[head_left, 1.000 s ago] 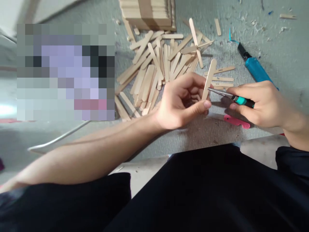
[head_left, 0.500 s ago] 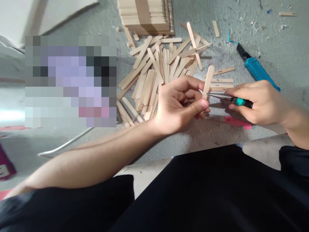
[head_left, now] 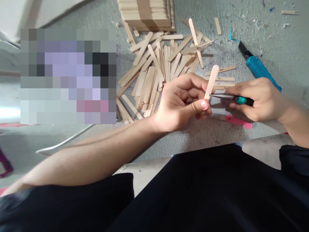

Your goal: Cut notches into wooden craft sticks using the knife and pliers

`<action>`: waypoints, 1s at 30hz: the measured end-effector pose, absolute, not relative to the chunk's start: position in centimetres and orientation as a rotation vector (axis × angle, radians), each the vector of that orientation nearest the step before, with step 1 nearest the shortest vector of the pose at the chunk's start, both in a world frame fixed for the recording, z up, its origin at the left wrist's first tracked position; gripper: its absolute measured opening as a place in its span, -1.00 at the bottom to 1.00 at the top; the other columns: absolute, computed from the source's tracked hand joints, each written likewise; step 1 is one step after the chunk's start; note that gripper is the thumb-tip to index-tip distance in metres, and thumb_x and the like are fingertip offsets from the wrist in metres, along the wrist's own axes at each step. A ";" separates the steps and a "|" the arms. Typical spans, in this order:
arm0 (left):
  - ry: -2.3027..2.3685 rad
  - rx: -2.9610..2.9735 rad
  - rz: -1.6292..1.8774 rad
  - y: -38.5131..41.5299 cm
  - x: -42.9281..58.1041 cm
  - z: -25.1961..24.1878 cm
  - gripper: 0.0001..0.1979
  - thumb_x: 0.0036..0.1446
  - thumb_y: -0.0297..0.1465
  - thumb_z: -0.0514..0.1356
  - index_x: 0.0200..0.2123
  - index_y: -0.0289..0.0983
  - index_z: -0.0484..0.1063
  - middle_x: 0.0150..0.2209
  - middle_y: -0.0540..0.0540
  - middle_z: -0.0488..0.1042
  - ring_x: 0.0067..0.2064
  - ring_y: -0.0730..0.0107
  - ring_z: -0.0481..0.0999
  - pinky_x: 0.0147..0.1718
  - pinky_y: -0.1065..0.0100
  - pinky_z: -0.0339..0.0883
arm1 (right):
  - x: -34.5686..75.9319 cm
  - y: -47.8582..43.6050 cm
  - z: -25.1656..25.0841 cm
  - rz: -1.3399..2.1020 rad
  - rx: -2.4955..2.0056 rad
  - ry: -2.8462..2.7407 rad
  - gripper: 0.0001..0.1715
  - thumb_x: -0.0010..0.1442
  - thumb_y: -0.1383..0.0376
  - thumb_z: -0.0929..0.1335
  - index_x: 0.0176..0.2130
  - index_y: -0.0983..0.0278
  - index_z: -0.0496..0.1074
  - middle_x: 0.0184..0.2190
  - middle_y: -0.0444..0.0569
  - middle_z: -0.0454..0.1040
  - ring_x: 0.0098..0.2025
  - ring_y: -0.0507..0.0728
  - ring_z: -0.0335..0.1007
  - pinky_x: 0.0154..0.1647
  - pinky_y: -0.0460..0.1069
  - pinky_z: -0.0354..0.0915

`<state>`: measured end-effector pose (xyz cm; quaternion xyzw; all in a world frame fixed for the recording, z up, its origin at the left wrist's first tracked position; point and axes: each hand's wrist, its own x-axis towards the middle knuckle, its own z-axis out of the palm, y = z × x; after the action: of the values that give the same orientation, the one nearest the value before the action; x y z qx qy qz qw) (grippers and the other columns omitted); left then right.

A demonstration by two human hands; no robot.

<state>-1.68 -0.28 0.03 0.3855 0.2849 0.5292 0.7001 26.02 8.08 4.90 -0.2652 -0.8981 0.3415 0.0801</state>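
Observation:
Between the thumb and fingers of my left hand [head_left: 184, 101] a wooden craft stick [head_left: 212, 79] is pinched, its rounded end pointing up. My right hand [head_left: 260, 98] is wrapped around needle-nose pliers [head_left: 224, 96] with a green and black handle. The tips of the pliers meet the lower part of the stick, just above my left thumb. Whether the jaws grip it or only touch it I cannot tell. Under and beside the pliers, several cut sticks [head_left: 220, 79] lie on the table. A pink-handled knife [head_left: 238, 121] rests below them.
Loose craft sticks [head_left: 149, 83] are heaped left of my hands, with banded stacks of sticks [head_left: 147, 19] behind. A blue utility knife [head_left: 260, 71] lies at the right. A white cable [head_left: 65, 141] crosses the grey table [head_left: 289, 42] at left, near a pixelated patch.
The stick and the plier tips have shifted slightly right in view, and the stick leans a little more to the right. Both hands keep their holds.

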 end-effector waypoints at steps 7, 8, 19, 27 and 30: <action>0.592 0.889 1.169 -0.1 -1.5 0.2 -0.66 0.28 -0.31 0.66 -0.09 -0.21 0.59 -0.40 -0.03 0.73 -0.52 0.42 0.67 -0.57 0.47 0.55 | 26.1 8.9 4.5 1.009 -0.691 -2.710 -0.68 0.52 0.13 0.43 0.17 0.07 0.68 0.08 0.00 0.83 0.05 0.27 0.80 0.11 0.17 0.68; 0.606 0.894 1.161 -0.1 -1.5 0.3 -0.64 0.27 -0.29 0.67 -0.10 -0.21 0.57 -0.41 -0.02 0.72 -0.52 0.41 0.66 -0.57 0.46 0.55 | 26.1 8.9 4.6 1.013 -0.696 -2.720 -0.69 0.52 0.12 0.42 0.16 0.05 0.67 0.07 -0.01 0.82 0.04 0.27 0.79 0.10 0.17 0.67; 0.338 0.877 1.070 -0.3 -1.4 -0.2 -0.76 0.48 -0.40 0.48 0.05 -0.12 0.49 -0.33 0.05 0.76 -0.46 0.40 0.74 -0.54 0.51 0.61 | 25.9 9.1 4.5 0.978 -0.505 -2.723 -0.82 0.60 0.08 0.36 -0.01 0.08 0.54 -0.28 -0.08 0.62 -0.26 0.16 0.57 -0.17 0.06 0.43; 0.485 0.948 1.011 -0.7 -1.2 1.0 -0.53 0.31 -0.09 0.63 -0.07 -0.15 0.46 -0.52 0.08 0.62 -0.60 0.34 0.63 -0.64 0.43 0.53 | 26.0 8.9 4.9 1.116 -0.576 -2.765 -0.77 0.57 0.03 0.36 0.01 0.02 0.58 -0.24 -0.06 0.65 -0.24 0.20 0.59 -0.17 0.10 0.45; 0.622 0.974 1.125 -1.1 -1.3 1.4 -0.58 0.33 -0.18 0.63 -0.05 -0.18 0.49 -0.42 0.01 0.73 -0.55 0.36 0.69 -0.60 0.45 0.56 | 26.1 8.6 4.8 1.089 -0.675 -2.709 -0.73 0.59 0.01 0.40 0.11 0.04 0.60 -0.11 -0.02 0.73 -0.12 0.22 0.66 -0.01 0.12 0.52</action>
<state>-1.28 -1.13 1.44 0.4359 0.2781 0.5037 0.6920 26.12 8.59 4.84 -0.2247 -0.9016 0.3624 0.0727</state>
